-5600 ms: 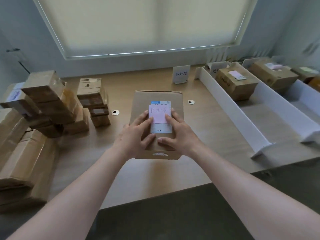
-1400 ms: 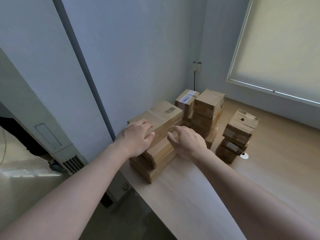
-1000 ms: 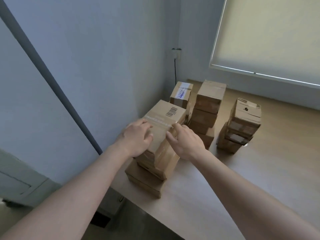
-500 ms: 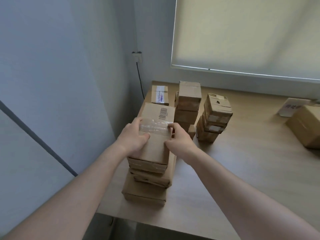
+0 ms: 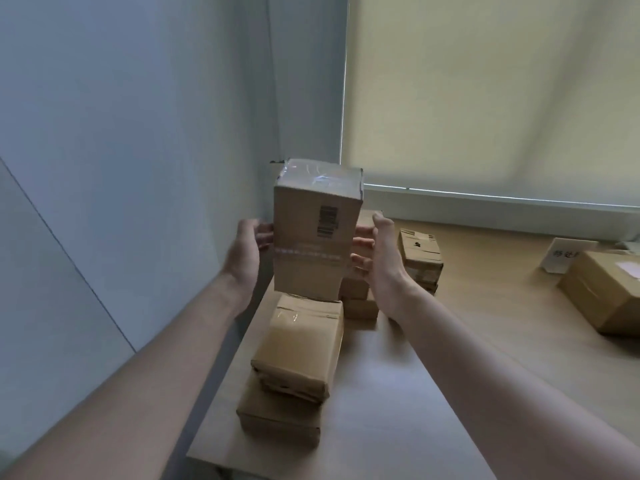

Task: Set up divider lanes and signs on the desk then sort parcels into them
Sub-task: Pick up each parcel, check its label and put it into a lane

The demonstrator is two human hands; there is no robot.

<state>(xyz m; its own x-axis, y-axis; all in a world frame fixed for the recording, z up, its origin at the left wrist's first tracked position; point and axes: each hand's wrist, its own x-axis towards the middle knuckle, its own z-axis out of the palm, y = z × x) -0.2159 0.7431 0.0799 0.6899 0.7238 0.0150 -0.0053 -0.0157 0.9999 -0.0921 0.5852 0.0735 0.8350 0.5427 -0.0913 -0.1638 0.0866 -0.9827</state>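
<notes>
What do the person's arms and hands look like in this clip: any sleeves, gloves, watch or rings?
Both forearms are bare up to the frame edge, with no sleeve showing. The left hand and the right hand wear no gloves. No watch, band or bracelet sits on either wrist, and no ring shows on the visible fingers. No markings are visible.

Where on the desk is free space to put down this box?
The desk is bare between the near stack and the labelled parcel by the sign. Behind the held box, stacks crowd the wall corner.
</notes>
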